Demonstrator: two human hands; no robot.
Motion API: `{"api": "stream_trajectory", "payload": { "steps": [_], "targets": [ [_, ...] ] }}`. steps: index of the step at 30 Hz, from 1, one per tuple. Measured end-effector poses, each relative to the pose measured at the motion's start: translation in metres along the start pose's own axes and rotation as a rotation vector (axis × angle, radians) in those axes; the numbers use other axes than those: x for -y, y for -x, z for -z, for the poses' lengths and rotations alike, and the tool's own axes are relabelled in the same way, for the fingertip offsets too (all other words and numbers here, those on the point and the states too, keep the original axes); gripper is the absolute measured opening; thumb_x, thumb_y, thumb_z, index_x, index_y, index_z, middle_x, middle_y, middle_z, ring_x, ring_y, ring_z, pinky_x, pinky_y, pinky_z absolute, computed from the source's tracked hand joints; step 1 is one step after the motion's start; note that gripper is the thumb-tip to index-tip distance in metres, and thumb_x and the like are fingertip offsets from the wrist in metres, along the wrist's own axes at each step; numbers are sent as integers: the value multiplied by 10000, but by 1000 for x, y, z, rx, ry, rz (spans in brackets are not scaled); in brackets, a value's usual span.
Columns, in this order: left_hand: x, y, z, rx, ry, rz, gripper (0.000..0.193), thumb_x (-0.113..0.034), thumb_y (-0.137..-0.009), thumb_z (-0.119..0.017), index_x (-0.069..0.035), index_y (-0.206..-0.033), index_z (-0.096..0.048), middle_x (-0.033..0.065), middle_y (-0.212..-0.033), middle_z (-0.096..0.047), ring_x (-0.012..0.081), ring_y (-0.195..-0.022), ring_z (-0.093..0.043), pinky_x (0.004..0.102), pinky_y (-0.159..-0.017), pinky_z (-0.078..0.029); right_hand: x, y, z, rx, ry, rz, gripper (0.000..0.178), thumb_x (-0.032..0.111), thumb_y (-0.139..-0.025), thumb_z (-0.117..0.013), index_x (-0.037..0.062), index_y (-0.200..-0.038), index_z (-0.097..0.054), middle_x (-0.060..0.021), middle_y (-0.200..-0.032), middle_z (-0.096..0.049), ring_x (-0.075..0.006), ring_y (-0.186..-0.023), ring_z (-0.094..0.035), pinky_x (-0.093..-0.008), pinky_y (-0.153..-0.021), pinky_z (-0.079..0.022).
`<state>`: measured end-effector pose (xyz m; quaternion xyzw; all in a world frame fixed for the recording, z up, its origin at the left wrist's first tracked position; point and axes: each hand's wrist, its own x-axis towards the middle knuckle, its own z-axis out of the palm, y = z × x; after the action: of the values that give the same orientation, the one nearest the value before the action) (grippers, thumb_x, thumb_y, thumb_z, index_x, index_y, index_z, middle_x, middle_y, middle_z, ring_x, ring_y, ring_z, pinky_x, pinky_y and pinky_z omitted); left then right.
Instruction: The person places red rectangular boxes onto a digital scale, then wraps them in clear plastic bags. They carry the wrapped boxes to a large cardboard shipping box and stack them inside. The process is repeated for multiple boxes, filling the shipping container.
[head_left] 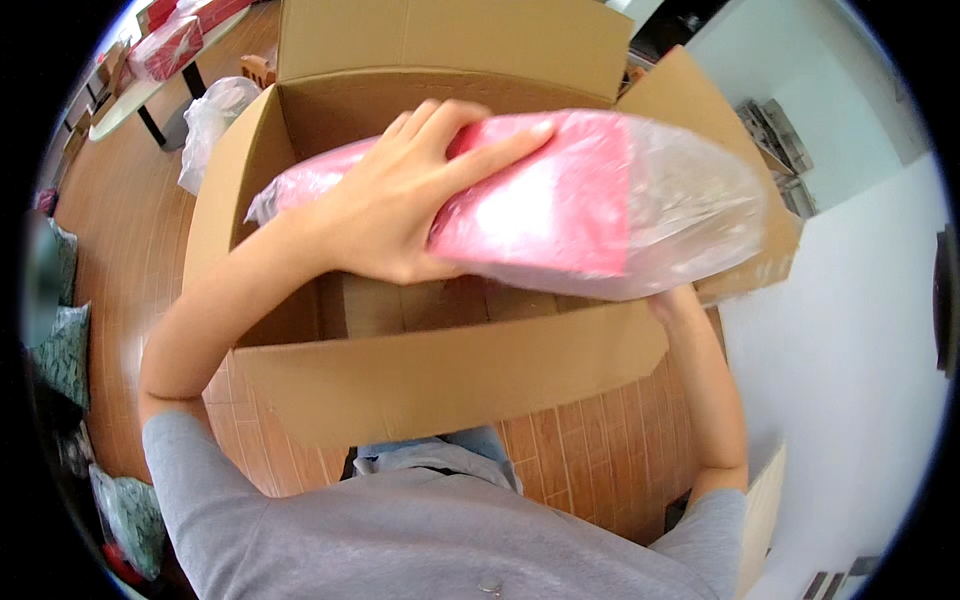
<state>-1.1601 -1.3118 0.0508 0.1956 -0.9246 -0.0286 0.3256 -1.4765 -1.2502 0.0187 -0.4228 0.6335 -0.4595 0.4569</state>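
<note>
A pink package in a clear plastic bag (585, 190) is held above the open cardboard box (450, 375). Its loose, see-through end bulges out to the right. My left hand (415, 195) grips the pink part from the left, thumb and fingers spread over its top and near side. Behind my left hand, more pink wrapped material (318, 178) sticks out to the left; I cannot tell whether it belongs to the same package. My right hand (672, 302) reaches up beneath the clear end, its fingers hidden by the bag.
The box's flaps stand folded outward on the far, near and right sides. A white plastic bag (215, 125) is beside its left wall. Pink packages (165, 48) lie on a table at the far left. Green bagged bundles (130, 520) line the left edge. A white wall (840, 330) rises at right.
</note>
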Motion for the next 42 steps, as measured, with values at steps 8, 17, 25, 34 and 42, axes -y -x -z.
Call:
{"api": "stream_trajectory", "payload": {
  "steps": [8, 17, 25, 34, 42],
  "targets": [
    [79, 57, -64, 312, -38, 203, 930, -334, -596, -793, -154, -1420, -403, 219, -1165, -443, 368, -1014, -459, 451, -902, -382, -78, -124, -93, 327, 55, -482, 501, 303, -955, -525, 49, -1370, -404, -88, -1305, -516, -200, -1150, -524, -369, -969, -444],
    [78, 41, -105, 601, -110, 300, 892, -253, -565, -759, -299, -1395, -436, 203, -1187, -472, 345, -1003, -469, 467, -898, -376, -170, -191, -124, 560, -28, -743, 484, 307, -959, -514, 45, -1356, -420, -99, -1282, -534, -204, -1143, -532, -373, -963, -448],
    [99, 32, -122, 679, -179, 427, 839, -244, -617, -739, -283, -1397, -433, 205, -1210, -432, 358, -1023, -439, 477, -910, -360, -224, -223, -137, 694, -166, -792, 471, 310, -963, -503, 40, -1343, -434, -110, -1262, -549, -208, -1136, -540, -377, -958, -452],
    [149, 54, -173, 720, -96, 450, 839, -293, -649, -742, -260, -1419, -410, 205, -1207, -436, 354, -1020, -432, 466, -933, -350, -291, -246, -166, 952, -433, -668, 459, 314, -967, -491, 36, -1329, -449, -122, -1239, -567, -211, -1129, -548, -380, -953, -456],
    [193, 130, -277, 775, -74, 439, 944, -259, -665, -748, -274, -1480, -270, 227, -1242, -429, 350, -1091, -434, 457, -937, -342, -235, -253, -101, 790, 148, -739, 340, 207, -993, -396, -4, -1248, -470, -135, -1083, -583, -220, -883, -631, -343, -739, -556]
  ]
}}
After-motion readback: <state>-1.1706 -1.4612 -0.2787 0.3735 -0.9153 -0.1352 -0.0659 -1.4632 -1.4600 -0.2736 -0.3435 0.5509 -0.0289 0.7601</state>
